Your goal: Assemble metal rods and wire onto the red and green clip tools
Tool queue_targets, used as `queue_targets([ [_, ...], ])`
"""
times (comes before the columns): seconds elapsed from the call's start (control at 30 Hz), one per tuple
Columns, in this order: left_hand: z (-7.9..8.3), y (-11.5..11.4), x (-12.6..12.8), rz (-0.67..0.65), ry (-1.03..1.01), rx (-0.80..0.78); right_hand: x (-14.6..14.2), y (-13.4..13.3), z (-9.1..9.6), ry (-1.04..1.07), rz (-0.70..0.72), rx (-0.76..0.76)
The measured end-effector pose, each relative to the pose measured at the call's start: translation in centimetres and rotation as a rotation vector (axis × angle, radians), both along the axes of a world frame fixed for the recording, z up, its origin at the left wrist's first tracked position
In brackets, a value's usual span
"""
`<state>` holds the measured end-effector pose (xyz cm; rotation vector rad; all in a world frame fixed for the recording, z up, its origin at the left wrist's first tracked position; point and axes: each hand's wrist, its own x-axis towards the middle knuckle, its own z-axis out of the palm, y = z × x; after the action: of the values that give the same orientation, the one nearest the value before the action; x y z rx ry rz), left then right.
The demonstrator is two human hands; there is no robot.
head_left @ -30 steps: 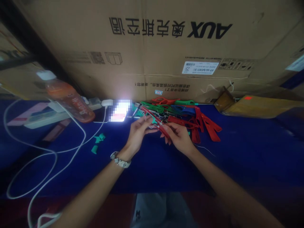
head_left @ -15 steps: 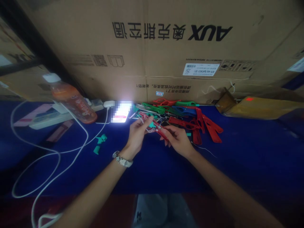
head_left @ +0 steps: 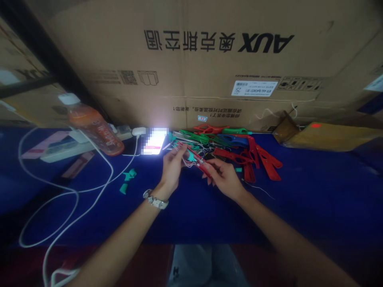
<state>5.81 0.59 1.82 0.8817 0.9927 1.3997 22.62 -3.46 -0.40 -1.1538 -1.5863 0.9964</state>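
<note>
Between my hands is a red plastic lighter shell (head_left: 204, 170), held at a slant over the blue table. A teal trigger piece (head_left: 190, 156) and thin pale wires show in its open side. My left hand (head_left: 172, 166) pinches the shell's upper left end, with the thumb on top. Gripping the lower right end is my right hand (head_left: 224, 173), thumb and fingers closed on it. Just beyond lies a pile of lighter parts: red shells (head_left: 229, 154), green shells (head_left: 191, 136) and a blue shell (head_left: 235, 140), with metal tubes among them.
On the left, an orange drink bottle (head_left: 95, 129) leans over a white power strip (head_left: 64, 148), near looped white cable (head_left: 109, 171). Loose teal pieces (head_left: 129, 174) lie nearby. Behind stand a bright phone (head_left: 154, 141) and a large carton (head_left: 185, 87); a yellow packet (head_left: 323, 136) lies right.
My left thumb has shifted slightly up and left along the shell, showing more of the teal piece. My right hand keeps its grip. The whole view has moved a little.
</note>
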Motion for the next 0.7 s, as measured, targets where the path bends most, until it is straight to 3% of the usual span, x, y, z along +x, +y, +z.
queue_targets([
  [0.13, 0.1, 0.3, -0.3, -0.028, 0.013, 0.021, 0.2, 0.1, -0.2, 0.039, 0.052, -0.026],
  [0.7, -0.5, 1.0, -1.0, 0.074, 0.154, 0.113, -0.1, -0.2, 0.3, 0.131, 0.163, -0.170],
])
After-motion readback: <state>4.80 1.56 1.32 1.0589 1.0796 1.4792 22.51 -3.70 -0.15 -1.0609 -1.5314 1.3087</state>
